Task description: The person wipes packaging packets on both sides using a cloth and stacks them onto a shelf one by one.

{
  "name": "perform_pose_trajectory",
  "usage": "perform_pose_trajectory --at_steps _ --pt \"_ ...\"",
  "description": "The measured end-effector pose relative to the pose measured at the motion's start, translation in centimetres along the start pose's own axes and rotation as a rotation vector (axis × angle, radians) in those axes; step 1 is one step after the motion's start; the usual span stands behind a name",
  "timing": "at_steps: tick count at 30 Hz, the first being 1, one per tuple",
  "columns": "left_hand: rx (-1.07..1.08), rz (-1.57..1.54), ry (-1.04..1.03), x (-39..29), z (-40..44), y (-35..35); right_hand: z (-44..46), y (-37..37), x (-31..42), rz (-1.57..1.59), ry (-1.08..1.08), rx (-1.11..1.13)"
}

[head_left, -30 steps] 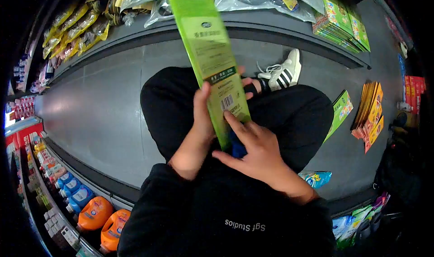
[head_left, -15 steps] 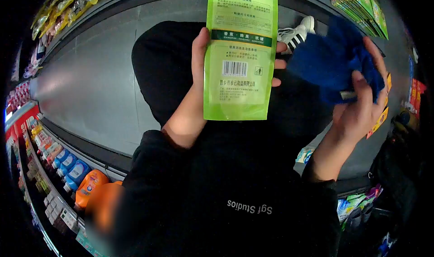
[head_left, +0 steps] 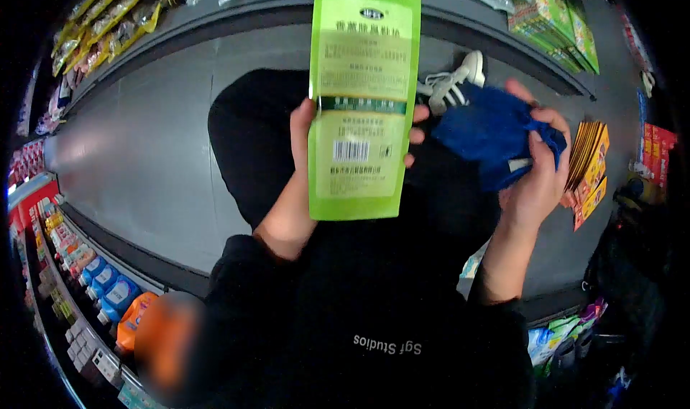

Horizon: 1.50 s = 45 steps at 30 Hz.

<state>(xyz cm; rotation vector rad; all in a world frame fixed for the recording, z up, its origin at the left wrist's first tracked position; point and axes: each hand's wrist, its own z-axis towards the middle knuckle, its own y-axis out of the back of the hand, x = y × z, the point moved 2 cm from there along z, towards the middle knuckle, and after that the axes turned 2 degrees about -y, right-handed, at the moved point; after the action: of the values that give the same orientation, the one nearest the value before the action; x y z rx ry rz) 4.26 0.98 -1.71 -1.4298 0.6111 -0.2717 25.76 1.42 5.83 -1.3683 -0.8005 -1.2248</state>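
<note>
My left hand (head_left: 302, 143) grips a long green package (head_left: 359, 129) by its sides, the thumb on one edge and the fingertips showing at the other. The package stands upright before me, its printed back with a barcode towards the camera. To the right, my right hand (head_left: 543, 157) is closed on a bunched blue cloth (head_left: 489, 132), which hangs out leftward over my knee and carries a small white label. Cloth and package do not touch.
A white shoe with black stripes (head_left: 460, 82) is beyond the cloth. Orange packets (head_left: 593, 172) lie fanned on the floor at right. Green packages (head_left: 557, 28) are stacked at upper right. Bottles (head_left: 118, 294) line the lower-left shelf.
From both hands at the package, my right hand has moved right and now holds the blue cloth out. The package has turned upright, its back facing me, and has lowered slightly since half a second ago.
</note>
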Motion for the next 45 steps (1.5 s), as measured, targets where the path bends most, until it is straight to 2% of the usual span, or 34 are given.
perform_pose_trajectory --at_steps 2,4,6,12,16,19,24,26,30,32,34,38,40,44,45 --pt "-0.02 0.062 0.03 0.3 -0.5 -0.3 -0.3 0.6 0.2 0.001 -0.015 -0.063" --pt "0.064 -0.101 0.045 0.6 -0.7 -1.0 0.1 0.7 0.3 0.002 -0.039 -0.132" --pt "0.063 -0.077 0.082 0.7 -0.8 -1.5 0.4 0.6 0.4 -0.103 -0.021 -0.238" --pt "0.042 -0.101 0.092 1.0 -1.3 -2.2 0.3 0.0 0.8 0.14 -0.102 -0.16" --pt "-0.004 -0.048 0.095 0.6 -1.4 -2.5 0.3 1.3 0.3 0.166 -0.068 -0.134" --pt "0.011 -0.008 0.118 0.6 -1.4 -2.7 0.4 1.6 0.9 0.121 -0.027 -0.198" --pt "-0.017 0.071 0.144 1.0 -1.5 -2.4 1.4 -0.1 3.8 -0.096 0.216 -0.263" --pt "-0.014 0.053 0.173 1.3 -1.6 -2.5 2.7 -1.5 4.5 -0.189 0.428 -0.189" --pt "0.02 0.081 0.225 1.3 -2.0 -2.6 5.6 -2.7 3.3 -0.482 0.546 0.129" --pt "-0.059 0.146 0.228 0.9 -2.3 -2.5 5.9 -3.0 2.5 -0.336 0.255 0.154" --pt "-0.056 0.175 0.234 0.4 -2.5 -2.5 5.6 -3.2 2.0 -0.044 0.147 0.282" --pt "-0.083 0.19 0.316 0.6 -3.1 -2.5 5.3 -2.7 2.0 -0.222 0.095 0.23" --pt "-0.095 0.095 0.331 0.9 -3.2 -2.7 5.3 -2.1 1.9 -0.281 0.087 0.18" --pt "-0.112 0.072 0.349 1.0 -3.8 -2.9 5.9 -1.4 1.5 -0.225 0.153 0.076" --pt "-0.095 0.047 0.328 1.0 -4.3 -2.5 6.2 -1.1 1.9 -0.207 0.164 -0.015"
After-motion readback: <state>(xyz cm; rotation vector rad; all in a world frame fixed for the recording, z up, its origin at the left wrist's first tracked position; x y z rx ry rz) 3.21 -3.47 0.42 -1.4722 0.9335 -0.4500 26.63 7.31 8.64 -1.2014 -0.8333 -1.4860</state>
